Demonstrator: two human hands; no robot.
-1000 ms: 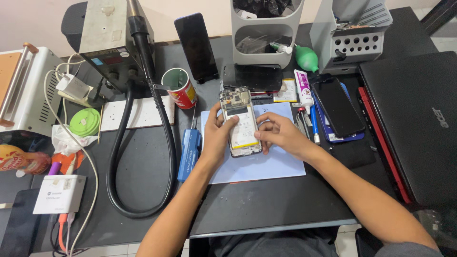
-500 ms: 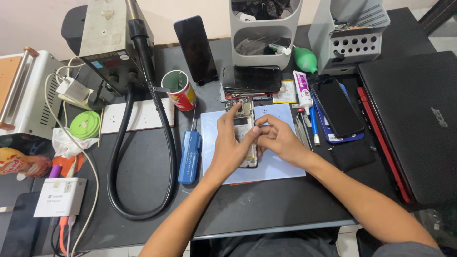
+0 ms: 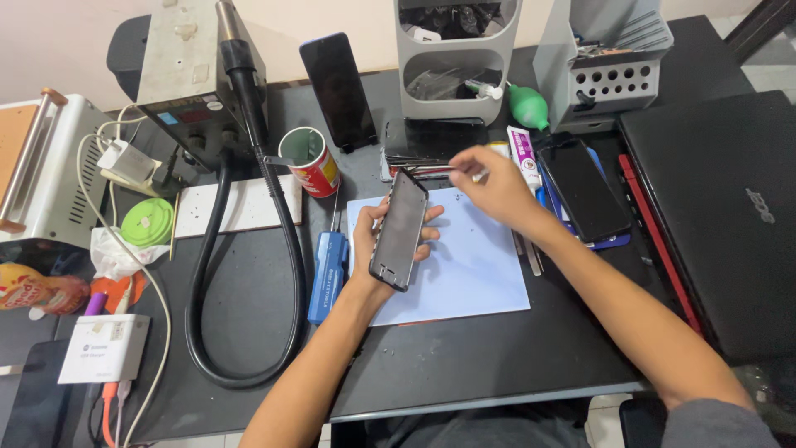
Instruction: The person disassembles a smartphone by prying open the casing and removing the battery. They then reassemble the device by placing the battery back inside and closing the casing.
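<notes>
The left hand (image 3: 375,249) grips a dark phone (image 3: 400,230) by its edges, fingers wrapped around it, tilted up above the pale blue mat (image 3: 473,265). The right hand (image 3: 496,184) hovers over the mat's far edge, fingertips pinched on a thin metal tool (image 3: 431,163) pointing away from the mat. A blue screwdriver (image 3: 327,274) lies just beside the mat on the dark surface (image 3: 464,365)

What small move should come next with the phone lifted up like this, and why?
Probably bring the right hand back to the phone. The left hand holds it tilted above the blue mat, while the right hand, pinching something small, hovers off near the stacked phones.
</notes>
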